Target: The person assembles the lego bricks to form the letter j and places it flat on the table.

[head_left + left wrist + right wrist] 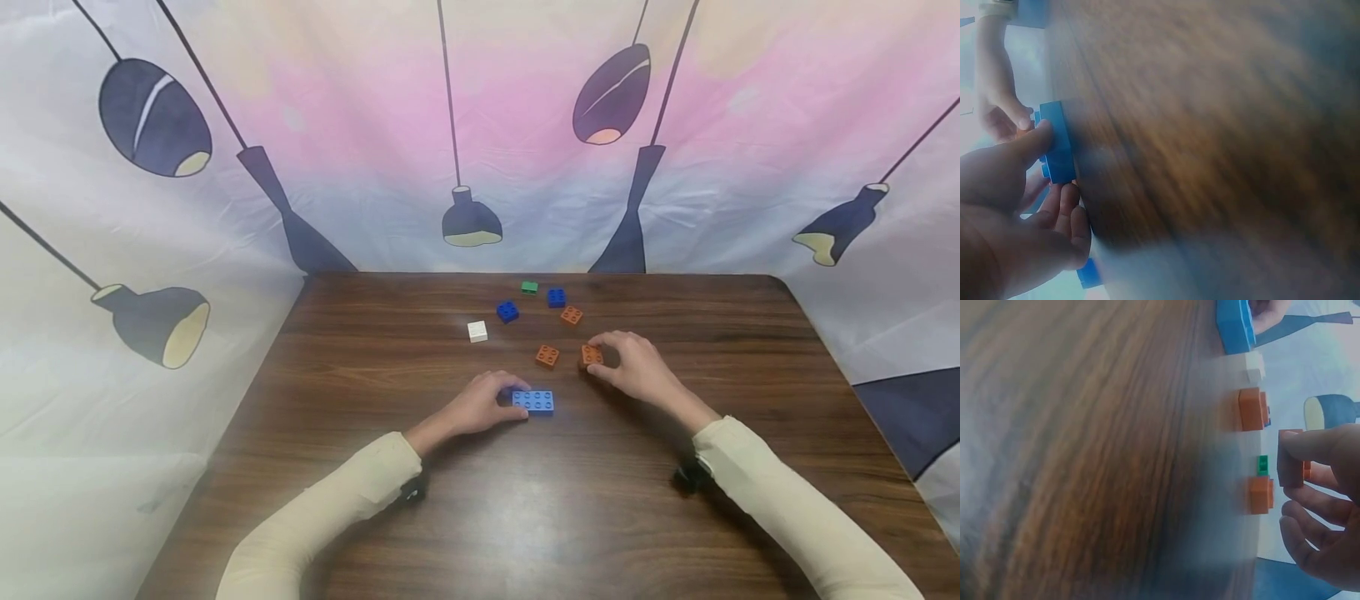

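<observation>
My left hand (482, 403) pinches the left end of a light blue toy building brick (534, 402), its two rows of studs facing up. In the left wrist view the thumb presses one side of this brick (1059, 144). My right hand (636, 365) holds an orange square brick (592, 356) between thumb and fingers. From the right wrist the held orange brick (1290, 458) appears raised off the tabletop. Just left of it, another orange brick (547, 356) lies on the table, and a third orange brick (572, 315) lies farther back.
Behind the hands on the wooden table (360, 350) lie a white brick (477, 332), a dark blue brick (507, 312), a second dark blue brick (557, 297) and a small green brick (529, 287). A lamp-printed cloth (390, 150) hangs around the table.
</observation>
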